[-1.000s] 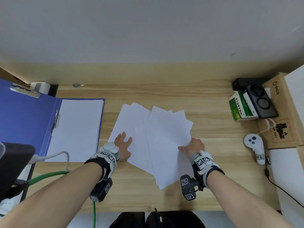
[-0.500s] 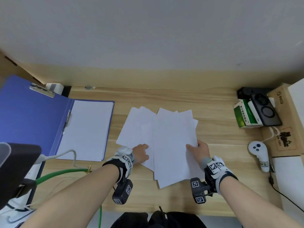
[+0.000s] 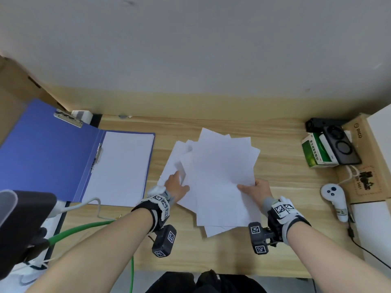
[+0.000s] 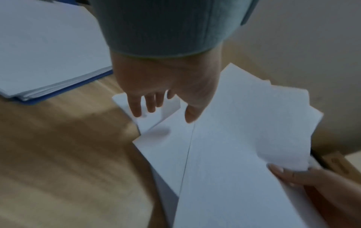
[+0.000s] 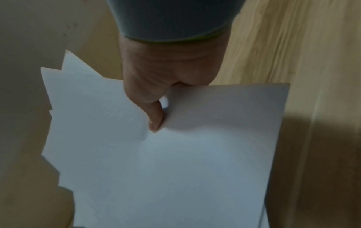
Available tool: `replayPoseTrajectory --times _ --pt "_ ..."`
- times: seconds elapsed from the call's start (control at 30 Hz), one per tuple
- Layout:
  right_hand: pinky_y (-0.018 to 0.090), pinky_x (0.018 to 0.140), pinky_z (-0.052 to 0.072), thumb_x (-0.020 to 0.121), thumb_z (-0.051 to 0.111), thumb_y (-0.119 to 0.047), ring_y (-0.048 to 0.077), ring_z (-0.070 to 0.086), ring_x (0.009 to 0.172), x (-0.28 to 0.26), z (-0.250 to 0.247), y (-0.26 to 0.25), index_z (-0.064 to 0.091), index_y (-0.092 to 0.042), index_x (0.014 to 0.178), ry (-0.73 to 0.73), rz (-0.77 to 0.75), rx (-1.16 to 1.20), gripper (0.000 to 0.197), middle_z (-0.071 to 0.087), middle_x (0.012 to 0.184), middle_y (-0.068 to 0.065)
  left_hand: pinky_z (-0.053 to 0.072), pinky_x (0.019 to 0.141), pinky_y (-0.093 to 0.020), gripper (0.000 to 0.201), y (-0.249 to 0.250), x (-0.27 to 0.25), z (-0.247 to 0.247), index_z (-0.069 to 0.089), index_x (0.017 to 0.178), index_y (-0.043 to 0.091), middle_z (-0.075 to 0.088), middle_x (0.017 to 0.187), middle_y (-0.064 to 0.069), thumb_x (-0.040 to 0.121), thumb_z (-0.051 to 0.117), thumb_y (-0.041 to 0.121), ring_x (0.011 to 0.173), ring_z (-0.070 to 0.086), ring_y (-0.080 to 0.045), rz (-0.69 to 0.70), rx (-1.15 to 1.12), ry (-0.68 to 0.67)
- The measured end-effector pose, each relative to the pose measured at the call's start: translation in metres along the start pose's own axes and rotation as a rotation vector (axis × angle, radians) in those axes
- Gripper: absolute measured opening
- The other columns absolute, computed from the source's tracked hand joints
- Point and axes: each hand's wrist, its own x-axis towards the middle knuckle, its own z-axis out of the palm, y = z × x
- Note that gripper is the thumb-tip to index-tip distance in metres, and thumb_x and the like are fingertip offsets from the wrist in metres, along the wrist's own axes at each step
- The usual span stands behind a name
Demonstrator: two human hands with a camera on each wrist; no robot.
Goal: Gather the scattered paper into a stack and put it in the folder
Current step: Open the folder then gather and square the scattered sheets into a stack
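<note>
1. Pale wooden desk (image 3: 211, 250) is sitting against a plain grey wall, carrying everything in sight.
2. White sheets of paper (image 3: 222, 176) are lying fanned and overlapping at the middle of the desk, their corners sticking out at different angles.
3. Right hand (image 3: 257, 190) is pinching the right edge of the upper sheets, thumb (image 5: 154, 117) pressing on top and the other fingers tucking underneath; the right wrist view is showing that edge lifting off the desk.
4. Left hand (image 3: 176, 186) is reaching over the left side of the pile with fingers (image 4: 136, 106) loosely extended and gripping nothing; whether the tips are touching the sheets is hard to tell in the blur.
5. Blue folder (image 3: 48, 157) is lying open at the left of the desk, apart from the pile, with a stack of white pages (image 3: 120, 168) already resting in its right half and a metal clip (image 3: 67, 118) showing at the top of its cover.
6. White controller (image 3: 334, 199) is lying near the right edge, and a green box (image 3: 313, 151) is sitting behind it beside a black device (image 3: 340, 144).
</note>
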Motion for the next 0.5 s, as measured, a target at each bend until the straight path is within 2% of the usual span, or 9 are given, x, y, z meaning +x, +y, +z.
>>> replayPoseTrajectory --times 0.03,0.07,0.1,0.17,0.23,0.37,0.43,0.5 --pt "0.038 0.067 0.058 0.078 0.08 -0.003 0.025 0.066 0.068 -0.003 -0.001 -0.009 0.071 -0.009 0.08 -0.002 -0.016 0.02 0.011 0.073 0.084 0.014 0.036 0.105 -0.035 0.081 0.009 0.0 -0.009 0.014 0.151 0.009 0.03 0.152 -0.009 0.089 0.06 0.033 0.139 0.035 -0.029 -0.01 -0.075 -0.015" --pt "0.033 0.064 0.056 0.077 0.08 -0.003 0.024 0.066 0.065 -0.005 -0.003 -0.018 0.071 -0.009 0.08 -0.001 -0.036 0.046 0.012 0.073 0.082 0.012 0.037 0.105 -0.034 0.083 0.018 0.0 -0.017 0.017 0.151 0.009 0.033 0.152 -0.007 0.087 0.063 0.034 0.138 0.037 -0.028 -0.001 -0.163 -0.031" --pt "0.03 0.061 0.054 0.077 0.08 -0.003 0.023 0.066 0.064 -0.007 -0.003 -0.029 0.071 -0.009 0.08 0.004 -0.057 0.073 0.012 0.073 0.08 0.01 0.04 0.103 -0.035 0.077 0.029 0.0 -0.026 0.026 0.147 0.009 0.04 0.148 -0.006 0.085 0.066 0.031 0.132 0.045 -0.027 0.021 -0.261 -0.034" --pt "0.029 0.061 0.055 0.076 0.081 -0.005 0.023 0.067 0.064 -0.01 -0.004 -0.053 0.071 -0.009 0.082 0.041 -0.105 0.121 0.012 0.074 0.079 0.008 0.049 0.095 -0.036 0.052 0.053 -0.002 -0.044 0.047 0.132 0.008 0.057 0.134 -0.009 0.085 0.067 0.02 0.11 0.059 -0.024 0.091 -0.451 0.007" --pt "0.033 0.066 0.057 0.074 0.083 -0.009 0.025 0.069 0.068 -0.011 -0.003 -0.077 0.072 -0.009 0.083 0.073 -0.154 0.18 0.015 0.075 0.082 0.01 0.052 0.09 -0.037 0.039 0.079 -0.008 -0.063 0.056 0.121 0.009 0.063 0.125 -0.012 0.084 0.068 0.012 0.101 0.064 -0.025 0.165 -0.576 0.048" --pt "0.029 0.062 0.055 0.072 0.085 -0.01 0.019 0.072 0.067 -0.016 0.001 -0.112 0.073 -0.01 0.087 0.081 -0.233 0.296 0.019 0.076 0.081 0.004 0.055 0.091 -0.046 0.044 0.113 -0.014 -0.094 0.062 0.115 0.007 0.068 0.115 -0.013 0.073 0.075 0.009 0.1 0.068 -0.029 0.277 -0.668 0.111" --pt "0.029 0.065 0.056 0.068 0.087 -0.01 0.018 0.074 0.072 -0.018 0.006 -0.115 0.073 -0.01 0.091 0.076 -0.254 0.291 0.027 0.077 0.084 0.003 0.057 0.087 -0.043 0.045 0.115 -0.017 -0.1 0.063 0.113 0.004 0.07 0.109 -0.011 0.071 0.079 0.007 0.096 0.069 -0.028 0.291 -0.657 0.114" --pt "0.034 0.072 0.058 0.065 0.089 -0.008 0.023 0.074 0.078 -0.018 0.012 -0.109 0.072 -0.008 0.096 0.097 -0.249 0.283 0.036 0.077 0.089 0.005 0.057 0.082 -0.037 0.043 0.108 -0.02 -0.099 0.064 0.11 0.002 0.071 0.103 -0.01 0.071 0.081 0.005 0.09 0.07 -0.025 0.288 -0.641 0.111"
